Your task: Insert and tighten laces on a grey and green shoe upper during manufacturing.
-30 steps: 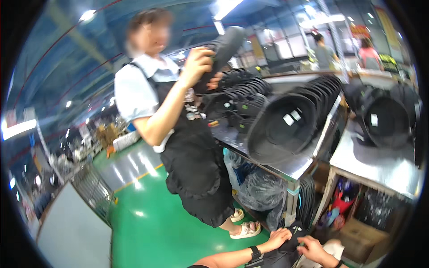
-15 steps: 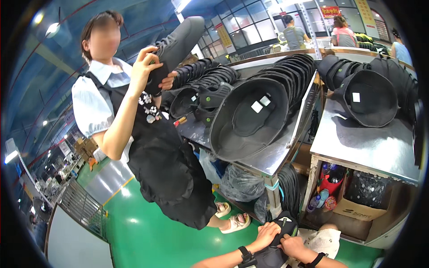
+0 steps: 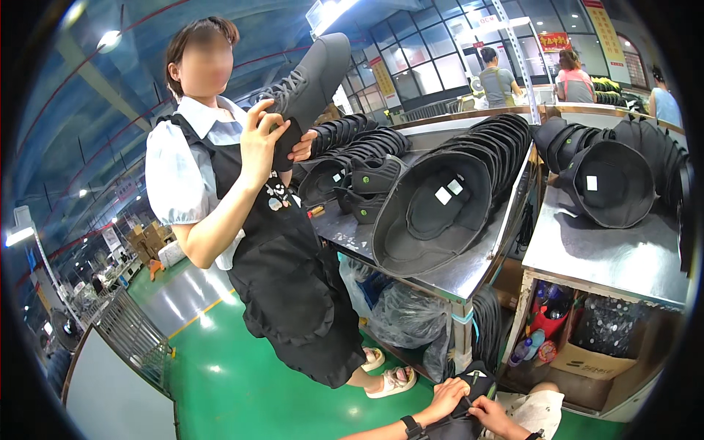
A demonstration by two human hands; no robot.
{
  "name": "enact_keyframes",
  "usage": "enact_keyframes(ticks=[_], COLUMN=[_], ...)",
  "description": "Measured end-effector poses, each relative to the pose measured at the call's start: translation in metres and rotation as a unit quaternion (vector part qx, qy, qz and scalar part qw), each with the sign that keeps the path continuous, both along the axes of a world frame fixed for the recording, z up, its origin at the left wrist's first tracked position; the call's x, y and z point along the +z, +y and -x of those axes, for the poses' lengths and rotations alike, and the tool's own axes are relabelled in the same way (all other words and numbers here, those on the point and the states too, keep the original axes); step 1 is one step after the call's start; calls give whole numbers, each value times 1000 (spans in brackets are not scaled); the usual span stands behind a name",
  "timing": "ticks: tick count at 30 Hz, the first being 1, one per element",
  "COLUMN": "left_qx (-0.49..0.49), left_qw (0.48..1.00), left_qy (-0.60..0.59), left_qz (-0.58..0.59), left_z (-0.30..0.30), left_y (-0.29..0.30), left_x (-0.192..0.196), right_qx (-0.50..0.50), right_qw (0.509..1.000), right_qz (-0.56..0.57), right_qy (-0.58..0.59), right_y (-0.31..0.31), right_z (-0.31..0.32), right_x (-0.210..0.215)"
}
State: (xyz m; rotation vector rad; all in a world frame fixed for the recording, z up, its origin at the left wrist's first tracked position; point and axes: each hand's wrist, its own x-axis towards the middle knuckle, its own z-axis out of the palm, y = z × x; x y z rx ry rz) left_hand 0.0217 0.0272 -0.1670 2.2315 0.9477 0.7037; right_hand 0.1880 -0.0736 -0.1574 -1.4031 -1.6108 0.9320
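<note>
A black shoe upper (image 3: 480, 376) lies on my lap at the bottom of the view, with a small pale and green mark near its top. My left hand (image 3: 446, 398) rests over its left side, fingers closed on the material. Close by on the right, my right hand (image 3: 491, 415) is closed in a pinch at the upper. Something thin and dark shows at its fingertips, too small to name. To the left stands a co-worker in a black apron (image 3: 275, 257), holding up a black lace-up boot upper (image 3: 308, 84) in both hands.
Nested black uppers (image 3: 433, 213) cover the metal-topped table (image 3: 440, 282) ahead. More uppers (image 3: 609, 183) stand on the bench at right. Under that bench are a cardboard box (image 3: 590, 361) and bottles (image 3: 529, 345). Plastic bags (image 3: 407, 308) hang beneath the table. Other people work at the back.
The view has shifted, so the scene sits further right and slightly lower. My right hand's fingers have drawn up closer to my left hand. The co-worker still holds up the boot upper.
</note>
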Motion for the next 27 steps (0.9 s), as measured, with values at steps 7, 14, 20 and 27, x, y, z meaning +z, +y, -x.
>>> enact_keyframes(ticks=[7, 14, 20, 27], left_qx=[12, -3, -121, -65], left_qw=[1000, 997, 980, 983], left_qy=[11, -61, -158, -168], left_qz=[25, 45, 20, -30], left_z=[-2, 1, 5, -16], left_y=[-6, 3, -6, 9], left_x=[5, 8, 45, 87], right_qx=[-91, -131, -55, 93], right_qw=[988, 954, 987, 960], right_qz=[5, 49, -143, -47], right_qy=[128, 267, 54, 260], right_y=[7, 14, -18, 24], right_z=[8, 11, 31, 18], right_x=[-11, 7, 94, 49])
